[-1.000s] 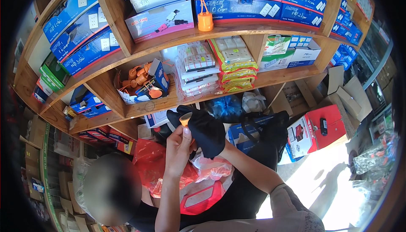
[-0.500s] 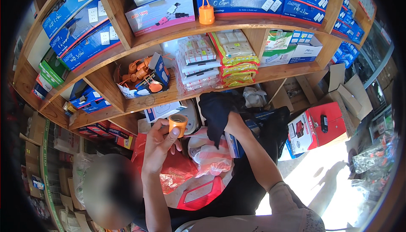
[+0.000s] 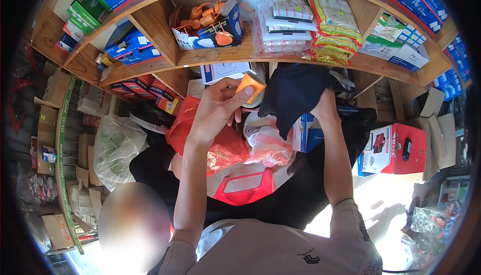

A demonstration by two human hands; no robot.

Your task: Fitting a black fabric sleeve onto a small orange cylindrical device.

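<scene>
Fingers of the left hand (image 3: 216, 107) pinch an orange part (image 3: 250, 83); dark cloth (image 3: 294, 94) hides the right hand's grip.

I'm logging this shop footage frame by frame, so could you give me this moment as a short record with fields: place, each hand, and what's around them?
Place: a shop with wooden shelves stocked with boxes and packets
Left hand: raised, pinching a small orange part between thumb and fingers
Right hand: mostly hidden under a dark cloth that it holds up
Below hands: red plastic bag and clear bags
On shelf above: open box of orange parts
To the right: red carton
</scene>
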